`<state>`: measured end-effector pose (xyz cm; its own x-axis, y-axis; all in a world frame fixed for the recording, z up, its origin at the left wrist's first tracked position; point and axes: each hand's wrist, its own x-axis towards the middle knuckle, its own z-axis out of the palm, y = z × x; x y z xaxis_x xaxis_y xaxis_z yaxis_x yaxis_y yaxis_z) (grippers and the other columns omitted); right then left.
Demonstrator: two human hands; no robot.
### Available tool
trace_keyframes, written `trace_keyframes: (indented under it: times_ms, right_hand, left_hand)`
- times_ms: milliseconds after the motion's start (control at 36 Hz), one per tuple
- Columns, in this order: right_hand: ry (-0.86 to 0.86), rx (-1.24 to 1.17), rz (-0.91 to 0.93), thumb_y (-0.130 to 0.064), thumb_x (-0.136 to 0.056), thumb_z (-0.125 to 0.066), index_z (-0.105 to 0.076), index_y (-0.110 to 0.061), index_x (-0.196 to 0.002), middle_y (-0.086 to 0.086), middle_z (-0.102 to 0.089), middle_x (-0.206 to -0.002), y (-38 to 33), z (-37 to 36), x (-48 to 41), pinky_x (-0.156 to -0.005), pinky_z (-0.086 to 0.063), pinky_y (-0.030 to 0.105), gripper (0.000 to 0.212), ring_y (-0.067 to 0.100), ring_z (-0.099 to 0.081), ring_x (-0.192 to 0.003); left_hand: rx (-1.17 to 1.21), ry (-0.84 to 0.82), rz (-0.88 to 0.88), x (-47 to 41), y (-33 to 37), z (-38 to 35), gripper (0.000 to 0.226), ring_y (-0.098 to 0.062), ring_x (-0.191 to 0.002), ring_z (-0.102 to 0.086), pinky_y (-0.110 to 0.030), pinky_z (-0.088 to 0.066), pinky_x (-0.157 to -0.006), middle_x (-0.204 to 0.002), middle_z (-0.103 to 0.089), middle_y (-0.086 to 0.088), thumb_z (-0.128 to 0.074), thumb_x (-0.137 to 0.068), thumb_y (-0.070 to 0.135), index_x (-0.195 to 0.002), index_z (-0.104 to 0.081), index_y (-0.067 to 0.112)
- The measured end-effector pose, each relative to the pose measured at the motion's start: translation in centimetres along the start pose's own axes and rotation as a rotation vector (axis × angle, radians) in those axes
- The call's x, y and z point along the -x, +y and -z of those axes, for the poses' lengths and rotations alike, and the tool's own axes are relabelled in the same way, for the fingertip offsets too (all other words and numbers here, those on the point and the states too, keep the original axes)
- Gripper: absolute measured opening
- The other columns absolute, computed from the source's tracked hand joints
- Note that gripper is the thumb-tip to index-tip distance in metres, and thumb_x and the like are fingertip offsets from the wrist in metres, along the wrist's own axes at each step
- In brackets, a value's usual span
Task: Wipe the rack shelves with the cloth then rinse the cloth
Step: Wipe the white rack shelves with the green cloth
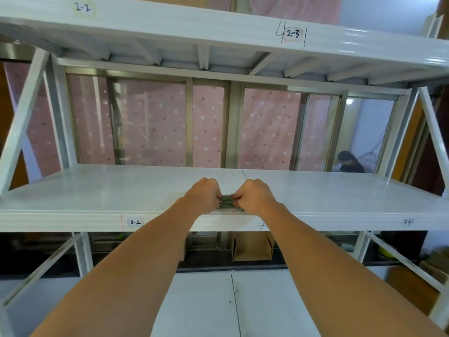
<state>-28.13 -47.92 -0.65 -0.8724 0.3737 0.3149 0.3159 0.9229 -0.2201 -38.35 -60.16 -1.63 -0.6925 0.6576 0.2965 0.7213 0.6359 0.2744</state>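
Note:
A small green cloth [228, 202] lies bunched at the front edge of the white middle shelf [97, 190] of the rack. My left hand [204, 194] grips its left end and my right hand [257, 195] grips its right end, knuckles up, fists close together. Most of the cloth is hidden between my fingers. Both forearms reach up from the bottom of the view.
An upper shelf [170, 27] labelled 2-2 and 2-3 hangs overhead. A lower shelf [206, 305] sits below my arms, with a cardboard box [252, 246] behind it. White diagonal braces stand at both ends. A window with pink curtain and a seated person [348, 162] lie behind.

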Motion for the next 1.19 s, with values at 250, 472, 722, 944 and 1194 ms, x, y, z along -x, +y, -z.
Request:
trace_keyframes:
  times_ms: [250, 472, 722, 944, 1194]
  right_hand:
    - [0.01, 0.012, 0.036, -0.033, -0.091, -0.065, -0.079, -0.028, -0.109, 0.001, -0.073, -0.094, -1.1, -2.5, -4.9, -0.071, -0.054, 0.026, 0.023, 0.022, -0.063, -0.083]
    - [0.023, -0.031, 0.064, -0.034, -0.094, -0.062, -0.075, -0.036, -0.115, 0.001, -0.073, -0.104, -1.1, -4.5, -9.7, -0.08, -0.056, 0.028, 0.025, 0.025, -0.063, -0.092]
    - [0.009, -0.1, 0.046, -0.034, -0.093, -0.066, -0.074, -0.033, -0.119, -0.001, -0.072, -0.115, 0.0, -6.3, -17.0, -0.079, -0.047, 0.021, 0.028, 0.024, -0.063, -0.102]
    - [-0.021, -0.135, 0.03, -0.031, -0.091, -0.068, -0.076, -0.028, -0.116, 0.0, -0.073, -0.11, 0.9, -8.8, -24.7, -0.075, -0.046, 0.02, 0.026, 0.022, -0.064, -0.097]
    - [-0.022, -0.104, 0.073, -0.032, -0.087, -0.071, -0.077, -0.031, -0.111, -0.002, -0.073, -0.107, 0.7, -10.7, -30.9, -0.075, -0.05, 0.022, 0.025, 0.021, -0.065, -0.097]
  left_hand:
    - [-0.095, 0.039, 0.044, -3.2, -3.2, -0.4, 0.023, -0.023, -0.086, -0.058, -0.03, -0.047, -0.071, -0.099, -0.064, -0.007, -0.058, -0.092, 0.016, -0.107, -0.076, 0.014]
    - [-0.122, 0.039, 0.057, -7.8, -5.7, -0.8, 0.022, -0.022, -0.084, -0.054, -0.028, -0.043, -0.071, -0.103, -0.065, -0.008, -0.059, -0.094, 0.019, -0.108, -0.075, 0.014]
    - [-0.134, 0.013, 0.038, -14.6, -9.0, -1.7, 0.024, -0.024, -0.077, -0.054, -0.031, -0.048, -0.069, -0.093, -0.065, -0.008, -0.06, -0.093, 0.021, -0.11, -0.075, 0.013]
    - [-0.114, 0.013, 0.054, -21.3, -11.6, -2.9, 0.021, -0.024, -0.079, -0.057, -0.034, -0.055, -0.079, -0.097, -0.069, -0.009, -0.063, -0.092, 0.021, -0.106, -0.076, 0.014]
    - [-0.083, 0.043, 0.088, -26.4, -14.4, -3.4, 0.022, -0.027, -0.083, -0.059, -0.033, -0.054, -0.081, -0.103, -0.067, -0.013, -0.065, -0.089, 0.014, -0.109, -0.074, 0.007]
